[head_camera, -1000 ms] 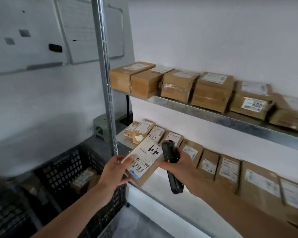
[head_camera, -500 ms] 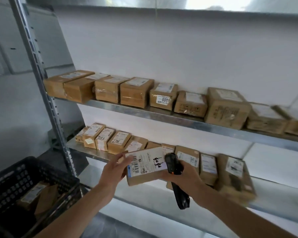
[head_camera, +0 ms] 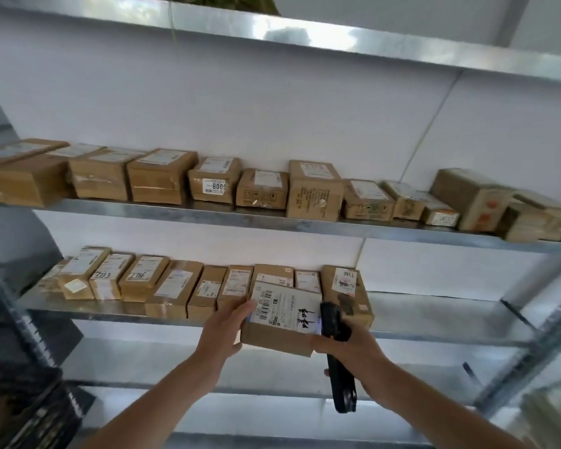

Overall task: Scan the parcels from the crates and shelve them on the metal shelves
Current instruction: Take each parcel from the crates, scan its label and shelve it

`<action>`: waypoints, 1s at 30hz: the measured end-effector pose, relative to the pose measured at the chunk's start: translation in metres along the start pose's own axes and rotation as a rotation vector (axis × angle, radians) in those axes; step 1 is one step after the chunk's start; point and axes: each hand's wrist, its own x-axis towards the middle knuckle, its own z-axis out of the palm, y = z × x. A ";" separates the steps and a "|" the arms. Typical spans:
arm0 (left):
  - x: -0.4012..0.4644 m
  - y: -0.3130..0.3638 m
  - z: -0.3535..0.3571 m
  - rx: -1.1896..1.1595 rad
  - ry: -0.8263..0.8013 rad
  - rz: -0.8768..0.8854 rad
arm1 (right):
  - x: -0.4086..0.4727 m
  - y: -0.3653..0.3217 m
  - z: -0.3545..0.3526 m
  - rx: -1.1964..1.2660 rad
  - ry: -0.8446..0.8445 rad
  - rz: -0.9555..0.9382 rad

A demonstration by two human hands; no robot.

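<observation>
Parcel [head_camera: 282, 319] now raised to lower shelf [head_camera: 88, 311] front edge; your left hand [head_camera: 222, 332] grips parcel, right hand [head_camera: 350, 348] clutches scanner [head_camera: 339, 358].

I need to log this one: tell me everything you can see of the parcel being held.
The parcel is a small brown cardboard box with a white label on top carrying barcodes, fine print and black handwriting. It is held level in front of the lower shelf's row of boxes. The left hand grips its left end; the right hand, also holding a black scanner, supports its right end.
</observation>
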 end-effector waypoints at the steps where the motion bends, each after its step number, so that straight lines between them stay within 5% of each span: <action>1: -0.002 0.000 0.005 0.002 -0.010 -0.016 | -0.007 0.002 -0.007 0.003 0.008 0.016; 21: -0.014 -0.016 0.216 0.149 -0.285 -0.040 | -0.052 0.052 -0.211 -0.016 0.227 0.124; 30: -0.009 -0.011 0.324 0.156 -0.300 -0.037 | -0.031 0.068 -0.334 -0.324 0.234 0.079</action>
